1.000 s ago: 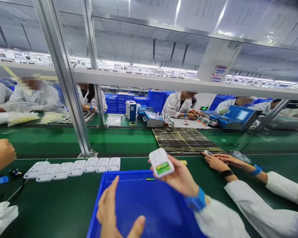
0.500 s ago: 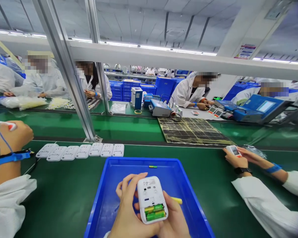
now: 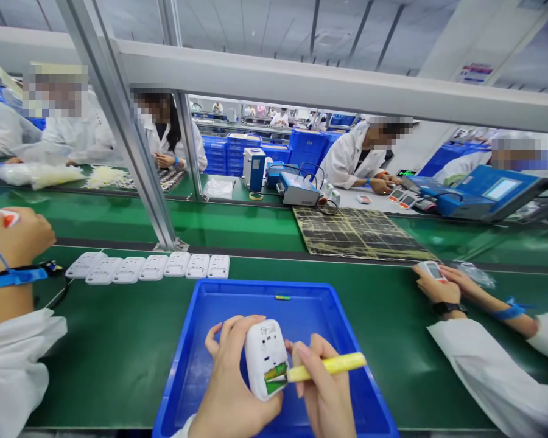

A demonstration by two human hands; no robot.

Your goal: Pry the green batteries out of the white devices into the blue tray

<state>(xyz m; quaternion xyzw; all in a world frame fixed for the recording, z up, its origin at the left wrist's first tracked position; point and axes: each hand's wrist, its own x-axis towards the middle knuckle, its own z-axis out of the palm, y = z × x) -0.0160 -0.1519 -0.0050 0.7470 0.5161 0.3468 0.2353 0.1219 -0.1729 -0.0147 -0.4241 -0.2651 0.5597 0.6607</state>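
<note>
At the far left edge, a co-worker's raised hand [image 3: 16,234] with a blue wrist strap is seen above the green matte worktop [image 3: 109,340]. Just right of it, a row of six white plastic device shells [image 3: 150,267] is laid side by side along the belt's near line, just beyond the back rim of the shallow blue plastic tray [image 3: 196,359]. Bare green surface is left between the tray's left wall and the co-worker's sleeve, and a similar strip is left on the tray's right.

Over the tray's front half, the small white rounded plastic device [image 3: 265,358] is gripped by the left hand [image 3: 235,389], its fingers [image 3: 231,331] wrapped round the left side and back. The device is held tilted, battery bay upward, with green-and-gold cells showing at its lower end. The right hand [image 3: 324,395] is closed on a slim yellow stick-shaped tool [image 3: 329,365], whose tip is pressed against the cells (the exact contact point is partly hidden by a fingertip). A small green-yellow cell [image 3: 282,297] is left lying near the tray's back wall, well apart from both hands.

Further right, another co-worker's two hands [image 3: 438,283] are rested on the worktop around a small white device with a screen [image 3: 432,269], near a dark gridded mat [image 3: 356,234].
</note>
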